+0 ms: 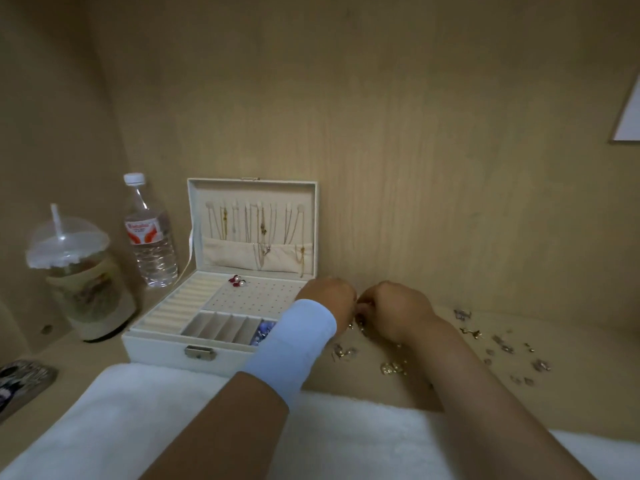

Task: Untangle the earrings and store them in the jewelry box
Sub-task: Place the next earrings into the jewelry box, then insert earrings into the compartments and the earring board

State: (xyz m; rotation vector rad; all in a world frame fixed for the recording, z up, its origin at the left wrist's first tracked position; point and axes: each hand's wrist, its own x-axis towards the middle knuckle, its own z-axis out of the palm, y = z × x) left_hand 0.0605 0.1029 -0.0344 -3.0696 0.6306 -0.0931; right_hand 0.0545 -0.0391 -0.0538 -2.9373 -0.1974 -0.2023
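A white jewelry box (162,348) stands open on the wooden surface, its lid upright with necklaces hanging inside. A red and pearl earring pair (237,281) sits in the perforated panel. Blue pieces (264,331) lie in a front compartment. My left hand (327,301), with a pale blue wristband, and my right hand (394,311) meet fingertip to fingertip just right of the box, both pinching a small tangle of gold earrings (358,322) that is mostly hidden. Loose gold earrings (393,368) lie below the hands, and several silver ones (502,344) are scattered to the right.
A water bottle (149,237) and a domed plastic cup with a straw (79,278) stand left of the box. A white towel (145,417) lies along the near edge. A dark patterned object (24,379) lies at far left. The wooden back wall is close behind.
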